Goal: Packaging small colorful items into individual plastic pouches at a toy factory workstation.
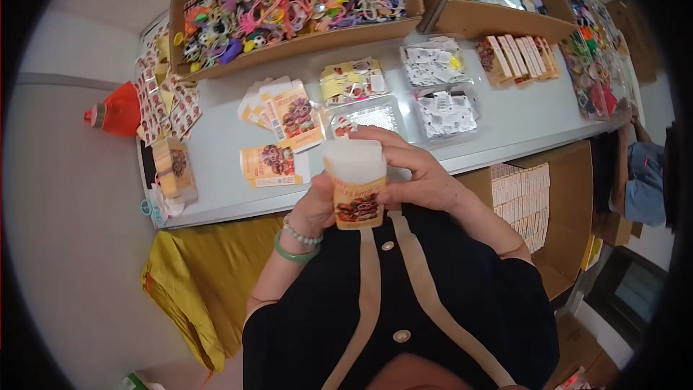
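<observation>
In front of my chest, both hands hold a small cream-and-orange printed paper box [359, 206], its white upper flap standing up. My left hand [316, 204], with a bead bracelet and a green bangle on the wrist, grips its left side. The fingers of my right hand [413, 170] close round its right side and behind the flap. Just beyond lie flat printed cartons [297, 114] in a fanned stack, with more flat cartons [268, 164] nearer me. A clear plastic tray [377, 115] sits behind my right hand, partly hidden by it.
Clear tubs hold yellow packets [354, 78] and white packets [446, 112]. Filled boxes [516, 58] stand in a row. A toy-filled carton [303, 42] stands at the back, beside a carton of glossy cards [498, 23]. Scissors [147, 207] lie left. Another person [644, 180] is at right.
</observation>
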A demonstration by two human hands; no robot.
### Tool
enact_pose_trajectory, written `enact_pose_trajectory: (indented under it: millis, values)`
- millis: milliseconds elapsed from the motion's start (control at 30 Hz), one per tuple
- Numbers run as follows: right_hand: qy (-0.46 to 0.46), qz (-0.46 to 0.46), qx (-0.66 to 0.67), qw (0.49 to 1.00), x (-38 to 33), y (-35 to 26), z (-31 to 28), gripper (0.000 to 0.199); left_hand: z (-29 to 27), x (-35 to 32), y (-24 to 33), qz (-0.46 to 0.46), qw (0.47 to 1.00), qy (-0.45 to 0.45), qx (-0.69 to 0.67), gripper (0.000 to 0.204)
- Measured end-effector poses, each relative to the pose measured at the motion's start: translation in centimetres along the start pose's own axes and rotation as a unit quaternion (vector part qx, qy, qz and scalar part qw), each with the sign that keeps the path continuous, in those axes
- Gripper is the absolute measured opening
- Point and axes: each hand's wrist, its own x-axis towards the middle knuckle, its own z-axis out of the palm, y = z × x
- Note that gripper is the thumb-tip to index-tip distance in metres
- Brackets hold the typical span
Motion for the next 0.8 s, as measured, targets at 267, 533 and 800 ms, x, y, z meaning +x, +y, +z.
enact_pose_trajectory:
  millis: [267, 533, 800]
  values:
    - [0.076, 0.108, 0.091, 0.987, 0.1, 1.3, 1.3, 0.035, 1.8, 0.5, 0.2, 0.192, 0.871, 0.255, 0.373, 0.046]
    - [0.222, 0.102, 0.238, 0.940, -0.3, 2.8, 2.6, 0.036, 0.4, -0.4, 0.3, 0.064, 0.934, 0.212, 0.281, 0.046]
    - [0.191, 0.098, 0.193, 0.957, -0.3, 3.6, 2.2, 0.050, 0.5, -0.5, -0.8, 0.224, 0.897, 0.264, 0.274, 0.053]
